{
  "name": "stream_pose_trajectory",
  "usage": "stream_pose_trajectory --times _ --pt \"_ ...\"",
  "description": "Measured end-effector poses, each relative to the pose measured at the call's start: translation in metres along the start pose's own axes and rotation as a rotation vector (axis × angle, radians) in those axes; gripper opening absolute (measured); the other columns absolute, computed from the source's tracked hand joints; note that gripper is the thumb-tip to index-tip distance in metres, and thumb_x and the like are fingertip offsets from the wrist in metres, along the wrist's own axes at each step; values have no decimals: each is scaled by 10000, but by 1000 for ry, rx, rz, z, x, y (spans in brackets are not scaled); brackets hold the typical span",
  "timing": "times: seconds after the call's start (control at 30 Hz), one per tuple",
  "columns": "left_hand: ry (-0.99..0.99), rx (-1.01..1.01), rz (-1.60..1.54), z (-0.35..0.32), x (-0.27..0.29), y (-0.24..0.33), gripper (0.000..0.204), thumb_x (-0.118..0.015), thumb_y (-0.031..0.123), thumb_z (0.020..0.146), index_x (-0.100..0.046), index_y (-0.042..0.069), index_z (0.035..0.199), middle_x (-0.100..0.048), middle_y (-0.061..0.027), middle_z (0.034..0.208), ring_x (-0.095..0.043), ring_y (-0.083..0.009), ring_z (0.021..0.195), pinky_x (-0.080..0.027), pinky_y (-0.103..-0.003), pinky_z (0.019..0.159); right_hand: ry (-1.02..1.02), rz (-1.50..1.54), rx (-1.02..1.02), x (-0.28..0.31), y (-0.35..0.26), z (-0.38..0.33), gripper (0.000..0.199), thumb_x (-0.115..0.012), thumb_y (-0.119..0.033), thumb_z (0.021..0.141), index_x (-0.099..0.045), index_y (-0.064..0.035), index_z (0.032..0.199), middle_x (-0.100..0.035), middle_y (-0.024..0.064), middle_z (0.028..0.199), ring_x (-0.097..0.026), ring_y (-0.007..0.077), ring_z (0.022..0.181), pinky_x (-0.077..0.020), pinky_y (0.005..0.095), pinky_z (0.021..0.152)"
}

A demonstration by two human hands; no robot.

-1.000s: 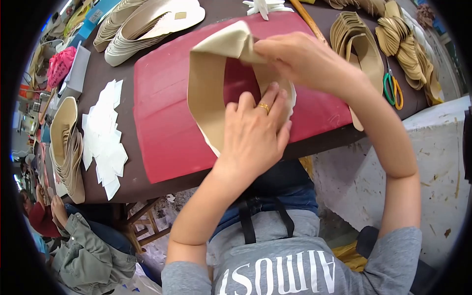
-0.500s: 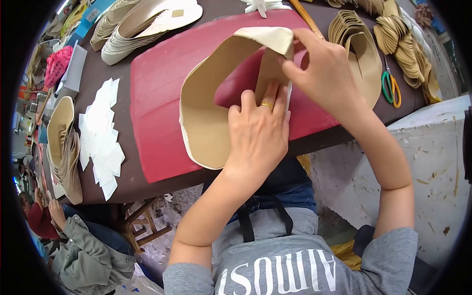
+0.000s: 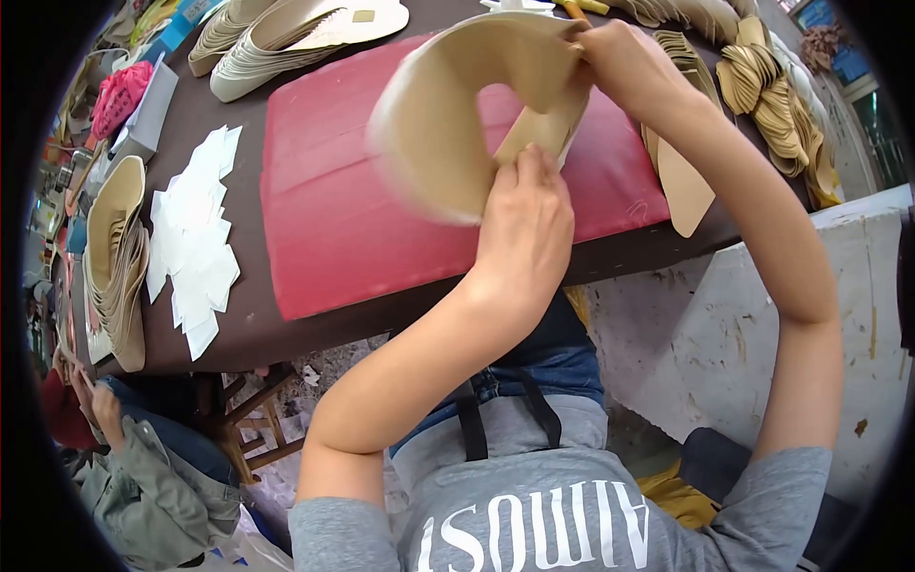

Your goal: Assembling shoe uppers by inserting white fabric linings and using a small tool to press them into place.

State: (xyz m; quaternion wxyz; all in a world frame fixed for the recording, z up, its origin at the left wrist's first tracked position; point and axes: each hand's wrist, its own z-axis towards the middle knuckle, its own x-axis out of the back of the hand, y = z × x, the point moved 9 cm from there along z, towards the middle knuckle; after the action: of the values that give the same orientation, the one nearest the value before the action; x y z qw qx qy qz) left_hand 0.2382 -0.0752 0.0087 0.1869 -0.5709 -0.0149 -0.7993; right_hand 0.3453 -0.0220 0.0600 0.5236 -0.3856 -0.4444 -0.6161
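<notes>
A tan shoe upper (image 3: 429, 114), bent round into a loop, is held up over the red mat (image 3: 319, 200). Its left rim is smeared by motion. My left hand (image 3: 524, 219) pinches the lower right end of the loop between thumb and fingers. Up at the far right corner, my right hand (image 3: 624, 62) is closed on the upper's edge, its fingertips partly hidden. Through the loop's opening the red mat shows.
White paper pieces (image 3: 198, 238) lie left of the mat, beside nested tan uppers (image 3: 119, 272). More uppers (image 3: 276, 57) lie at the back left. Another stack (image 3: 688, 191) sits under my right forearm; bundled pieces (image 3: 777, 114) lie beyond. A co-worker's sleeve (image 3: 162, 496) is lower left.
Both hands have moved away from me with the upper, which has tilted and swung up. My left fingers, earlier spread inside it, now pinch its end. The scissors are now hidden behind my right arm.
</notes>
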Motion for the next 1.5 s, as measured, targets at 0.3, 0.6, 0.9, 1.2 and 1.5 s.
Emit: stream_pose_trajectory --times 0.3,0.6,0.9,1.2,1.5 --pt "-47 99 -65 6 0 1 396 -543 84 798 -560 -101 1148 -625 -218 998 -550 -270 813 -439 -294 649 210 70 -278 -15 33 -50 98 -640 -130 754 -685 -86 829 -653 119 771 -610 301 571 -498 359 546" --pt "288 59 -255 32 -9 -10 382 -565 147 805 -568 -70 1119 -629 -205 976 -545 -254 753 -450 -303 681 73 -59 11 21 -9 -31 136 -591 -118 777 -656 -77 889 -665 140 783 -617 332 620 -487 381 545" --pt "-103 322 91 55 -31 11 328 -497 179 859 -633 -44 1057 -570 -174 987 -417 -263 853 -332 -345 755 92 13 -299 -3 46 -41 122 -596 -92 735 -650 -39 831 -645 166 730 -587 373 597 -470 424 571" --pt "180 238 -114 64 -31 4 333 -520 177 815 -605 -59 1033 -552 -183 967 -423 -257 825 -344 -370 762 106 -50 -323 0 48 -45 108 -614 -93 714 -659 -32 792 -635 182 694 -581 375 587 -470 423 569" --pt "375 227 -203 74 -37 6 308 -555 167 779 -611 -29 1010 -579 -159 899 -461 -255 816 -365 -358 744 106 4 -340 -2 53 -45 135 -653 -127 717 -668 -15 790 -629 180 668 -577 374 565 -467 417 546"
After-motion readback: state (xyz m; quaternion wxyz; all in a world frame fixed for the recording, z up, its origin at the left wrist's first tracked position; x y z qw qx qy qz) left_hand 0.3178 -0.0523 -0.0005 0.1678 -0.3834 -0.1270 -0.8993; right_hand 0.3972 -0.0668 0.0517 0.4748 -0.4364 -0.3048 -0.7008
